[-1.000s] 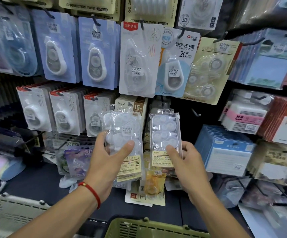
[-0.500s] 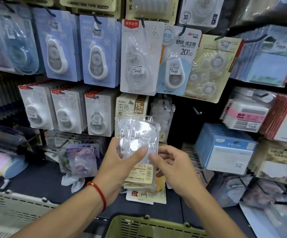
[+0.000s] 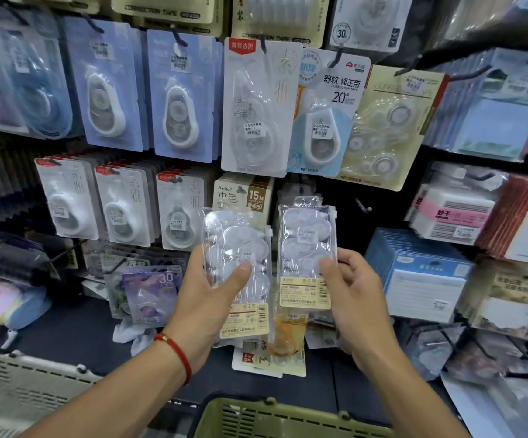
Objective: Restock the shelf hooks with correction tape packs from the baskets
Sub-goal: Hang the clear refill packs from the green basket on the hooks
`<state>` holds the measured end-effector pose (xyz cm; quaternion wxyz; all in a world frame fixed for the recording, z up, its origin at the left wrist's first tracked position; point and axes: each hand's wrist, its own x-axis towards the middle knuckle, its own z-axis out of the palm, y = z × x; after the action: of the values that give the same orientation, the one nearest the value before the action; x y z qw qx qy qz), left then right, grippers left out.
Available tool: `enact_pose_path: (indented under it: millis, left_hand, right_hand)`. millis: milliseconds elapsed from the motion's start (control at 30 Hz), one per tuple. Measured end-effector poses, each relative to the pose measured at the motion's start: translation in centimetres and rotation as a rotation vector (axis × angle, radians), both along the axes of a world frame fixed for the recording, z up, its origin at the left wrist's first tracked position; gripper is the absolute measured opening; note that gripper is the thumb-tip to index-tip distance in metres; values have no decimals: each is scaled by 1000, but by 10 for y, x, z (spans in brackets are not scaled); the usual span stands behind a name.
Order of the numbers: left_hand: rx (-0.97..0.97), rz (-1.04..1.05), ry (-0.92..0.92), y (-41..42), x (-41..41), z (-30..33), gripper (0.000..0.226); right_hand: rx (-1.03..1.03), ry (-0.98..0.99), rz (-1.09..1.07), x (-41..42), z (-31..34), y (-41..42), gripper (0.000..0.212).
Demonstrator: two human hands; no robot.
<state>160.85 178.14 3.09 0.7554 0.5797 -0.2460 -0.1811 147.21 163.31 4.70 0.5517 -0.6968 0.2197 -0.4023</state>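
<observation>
Correction tape packs, two lots, one per hand, held up in front of the pegboard display. Left hand (image 3: 205, 298) grips a small stack of clear packs (image 3: 239, 267): thumb pressed across the front, other fingers hidden behind, so the stack is clamped front to back. Count in the stack unclear, more than one layer of label shows below the thumb. Right hand (image 3: 355, 298) pinches a single clear pack (image 3: 306, 248) by its right edge, thumb on front just above the yellow barcode label, fingers curled behind. Single pack sits upright, hang tab at top, well above the fingertips, left free, likely so the hole can go over a hook. Its top overlaps the dark gap just right of the brown 15M packs (image 3: 243, 197), where clear packs of the same sort seem to hang already; hook itself not resolvable. A bare hook (image 3: 362, 207) pokes out up and right of the right fingers. Judgement: left hand works as the supply, right hand peels off one at a time to hang. Pack not yet on a hook as far as visible. Green basket (image 3: 288, 418) rim sits below both wrists, near; white basket (image 3: 19, 384) lower left of the left forearm. Red string bracelet (image 3: 177, 352) on left wrist. Risk: slippery film, edge pinch may twist the pack while threading.
</observation>
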Motion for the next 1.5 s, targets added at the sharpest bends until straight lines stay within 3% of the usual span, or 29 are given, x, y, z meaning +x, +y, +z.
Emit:
enact_pose_path:
  millis: [167, 267, 467, 567, 633, 733, 800, 933, 1000, 1100, 1500]
  left_hand:
    - [-19, 35, -21, 2, 0, 1, 78]
    - [-14, 75, -49, 3, 2, 1, 71]
    - [43, 134, -91, 3, 5, -1, 66]
    - [59, 91, -97, 1, 1, -2, 67]
    - [78, 68, -102, -1, 0, -4, 64]
    - [107, 60, -126, -3, -2, -6, 50]
    - [112, 56, -123, -4, -3, -6, 54]
    - [52, 3, -107, -2, -4, -3, 60]
    - [49, 9, -105, -1, -2, -2, 63]
    - [50, 41, -85, -1, 5, -5, 57]
    - [25, 53, -44, -3, 8, -6, 33]
  right_hand:
    - [45, -41, 30, 2, 0, -4, 13]
    - [18, -30, 48, 3, -3, -8, 15]
    - [-232, 330, -143, 1, -10, -16, 35]
    - [-209, 337, 72, 3, -12, -4, 19]
    - [-176, 349, 224, 6, -14, 8, 23]
    - [-152, 311, 240, 13, -19, 18, 25]
    - [-140, 283, 223, 14, -22, 17, 15]
    - [-69, 245, 224, 12, -21, 13, 30]
    - [-53, 211, 225, 10, -21, 9, 24]
    - [-17, 139, 135, 8, -18, 1, 14]
    - [83, 43, 68, 5, -12, -8, 19]
